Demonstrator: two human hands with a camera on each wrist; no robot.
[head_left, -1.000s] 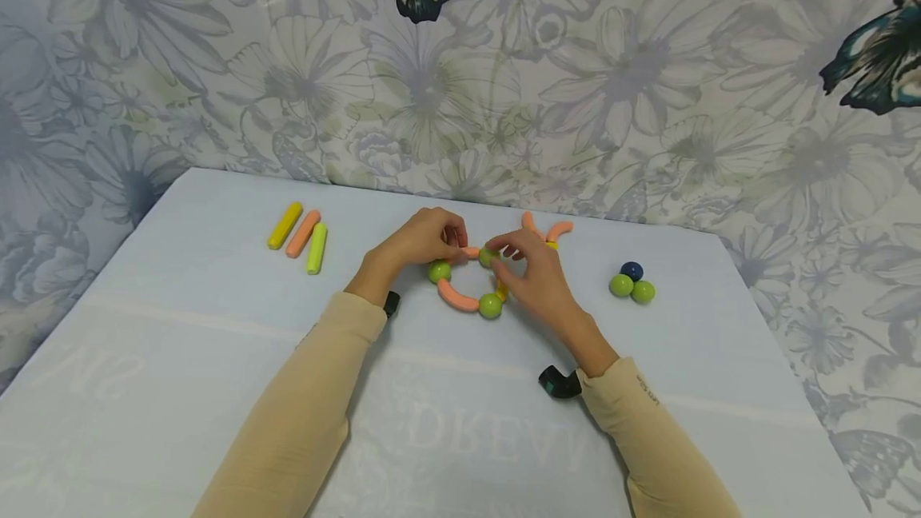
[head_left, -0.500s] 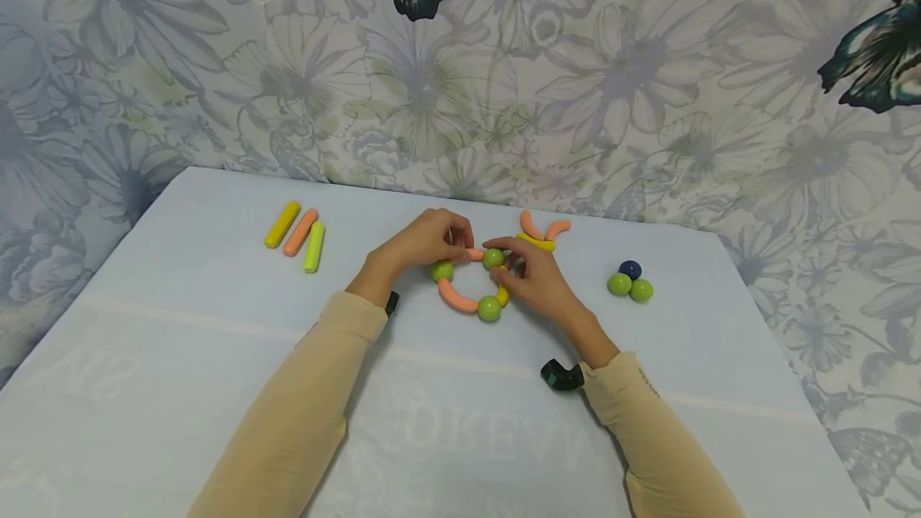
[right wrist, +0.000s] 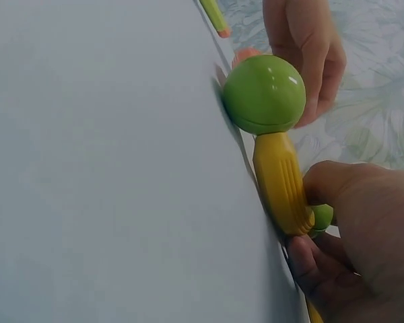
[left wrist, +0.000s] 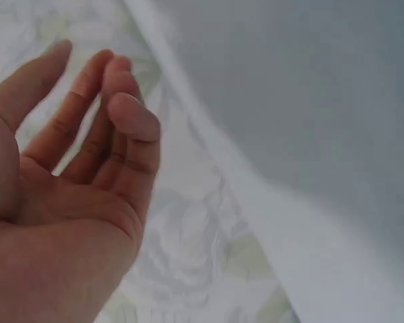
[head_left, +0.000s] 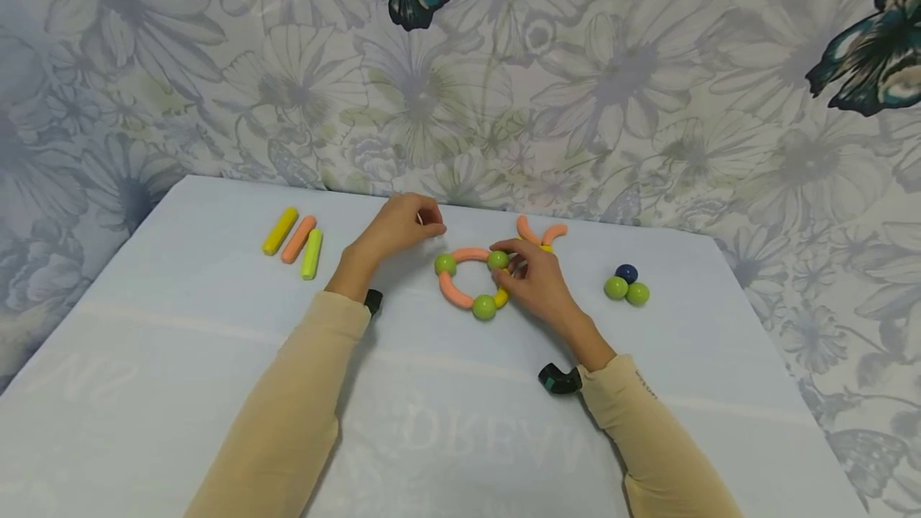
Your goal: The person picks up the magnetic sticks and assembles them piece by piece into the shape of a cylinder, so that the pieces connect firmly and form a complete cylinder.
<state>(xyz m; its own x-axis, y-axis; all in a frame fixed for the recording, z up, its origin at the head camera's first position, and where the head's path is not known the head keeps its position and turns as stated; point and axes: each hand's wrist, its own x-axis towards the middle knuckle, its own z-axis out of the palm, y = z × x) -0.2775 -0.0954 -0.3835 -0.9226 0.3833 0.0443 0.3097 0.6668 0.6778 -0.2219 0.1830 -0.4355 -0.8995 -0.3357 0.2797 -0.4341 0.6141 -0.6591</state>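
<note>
On the white table lies a ring of green balls joined by curved sticks. Its visible parts are the left ball (head_left: 445, 264), the front ball (head_left: 484, 308), two coral curved sticks (head_left: 455, 292) and a yellow curved stick (right wrist: 280, 180), partly hidden in the head view. My right hand (head_left: 536, 274) pinches the rear right green ball (head_left: 497, 260) between thumb and index finger, where the yellow stick ends. Behind and left of the ring, my left hand (head_left: 399, 224) is raised apart from it. Its fingers are loosely bent around nothing [in the left wrist view].
Straight yellow (head_left: 280, 231), coral (head_left: 298, 239) and lime (head_left: 312, 253) sticks lie at the left. Behind my right hand are coral curved sticks (head_left: 554, 234) and some yellow. Two green balls (head_left: 637, 293) and a dark blue ball (head_left: 627, 273) sit together at the right.
My left hand has let go of the rear coral curved stick and moved back and left, away from the ring. The right hand has stayed at the rear right green ball.
</note>
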